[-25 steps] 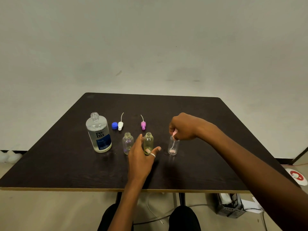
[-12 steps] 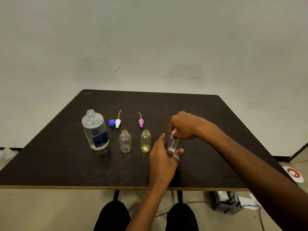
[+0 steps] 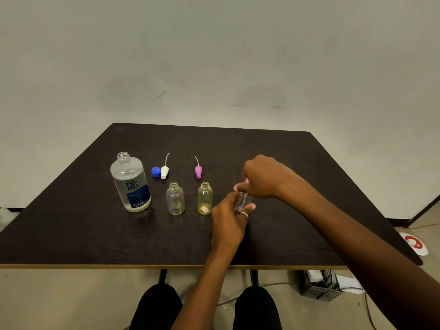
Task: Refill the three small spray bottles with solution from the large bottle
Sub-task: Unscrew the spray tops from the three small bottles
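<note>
Large bottle [image 3: 130, 184]: stands upright and uncapped at the far left of the table [image 3: 71, 234]; clear solution fills it to around the shoulder.
Blue cap [image 3: 155, 172]: just right of the large bottle's neck, touching or nearly touching the white spray top [image 3: 164, 172], which lies with its dip tube pointing away.
Clear small bottle [image 3: 175, 198]: right of the large bottle and a little nearer, open-mouthed, looks empty or nearly so.
Pink spray top [image 3: 198, 171]: further right of the large bottle, lying behind the yellow one.
Yellow small bottle [image 3: 205, 198]: next along, open; a pale patch shows at its base, and I cannot tell whether it holds liquid.
Third small bottle [image 3: 242, 201]: farthest right of the large bottle, mostly hidden by both hands; contents cannot be told.
Left hand [image 3: 229, 222]: fingers curled round the third bottle's body, steadying it.
Right hand [image 3: 262, 177]: closed over the bottle's top, pinching its spray head, of which only a pinkish sliver shows.
Step in hand: probably unscrewing the last spray head.
Doing it well: keep the body pressed down and upright, turn only the head, then lift straight so the dip tube clears the neck without tipping it.
</note>
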A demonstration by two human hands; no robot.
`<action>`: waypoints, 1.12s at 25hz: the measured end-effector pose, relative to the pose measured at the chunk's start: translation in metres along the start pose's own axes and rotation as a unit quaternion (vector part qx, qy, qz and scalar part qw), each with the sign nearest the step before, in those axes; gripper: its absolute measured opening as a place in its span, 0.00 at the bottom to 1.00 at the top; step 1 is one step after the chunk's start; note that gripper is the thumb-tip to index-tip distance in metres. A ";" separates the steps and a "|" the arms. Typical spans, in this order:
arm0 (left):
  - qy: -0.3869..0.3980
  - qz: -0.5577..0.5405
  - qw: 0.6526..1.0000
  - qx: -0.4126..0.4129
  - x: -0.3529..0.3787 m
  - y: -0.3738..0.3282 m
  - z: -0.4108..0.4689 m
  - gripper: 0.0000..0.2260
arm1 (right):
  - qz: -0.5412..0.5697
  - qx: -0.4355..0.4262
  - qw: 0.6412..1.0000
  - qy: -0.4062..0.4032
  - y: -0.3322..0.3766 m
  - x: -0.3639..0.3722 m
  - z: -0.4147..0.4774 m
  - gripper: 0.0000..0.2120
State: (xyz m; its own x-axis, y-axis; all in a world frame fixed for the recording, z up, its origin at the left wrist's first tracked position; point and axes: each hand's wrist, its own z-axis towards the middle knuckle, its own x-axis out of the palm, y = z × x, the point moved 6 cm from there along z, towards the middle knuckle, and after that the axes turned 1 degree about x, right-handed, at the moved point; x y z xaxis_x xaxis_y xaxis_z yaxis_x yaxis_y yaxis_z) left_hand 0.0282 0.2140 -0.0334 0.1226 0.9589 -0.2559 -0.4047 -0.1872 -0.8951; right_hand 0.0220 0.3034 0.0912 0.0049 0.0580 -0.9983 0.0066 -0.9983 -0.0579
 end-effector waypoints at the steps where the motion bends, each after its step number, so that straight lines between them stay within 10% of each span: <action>1: -0.002 -0.001 1.000 0.005 0.000 0.000 0.000 0.10 | -0.008 -0.004 1.000 -0.013 0.002 0.000 0.000 0.17; 5: 0.000 -0.010 1.000 -0.008 -0.002 0.004 0.002 0.14 | -0.004 -0.063 0.998 0.021 0.010 0.000 -0.005 0.03; 18: 0.002 -0.006 1.000 -0.016 0.001 0.007 0.003 0.17 | -0.002 -0.001 1.000 -0.006 -0.005 -0.011 -0.001 0.25; 24: 0.004 -0.003 1.000 -0.015 0.002 0.009 0.004 0.18 | 0.023 -0.057 0.997 0.041 0.001 -0.003 -0.001 0.02; 28: 0.008 -0.007 1.000 -0.010 0.002 0.008 0.004 0.17 | 0.062 -0.103 0.991 0.059 0.004 -0.007 -0.004 0.12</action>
State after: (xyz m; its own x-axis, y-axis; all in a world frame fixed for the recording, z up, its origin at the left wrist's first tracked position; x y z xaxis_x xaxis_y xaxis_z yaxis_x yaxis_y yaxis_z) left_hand 0.0217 0.2149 -0.0401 0.1418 0.9581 -0.2488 -0.3843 -0.1784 -0.9058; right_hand 0.0255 0.2990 0.0976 0.1356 -0.0526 -0.9894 0.2022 -0.9761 0.0796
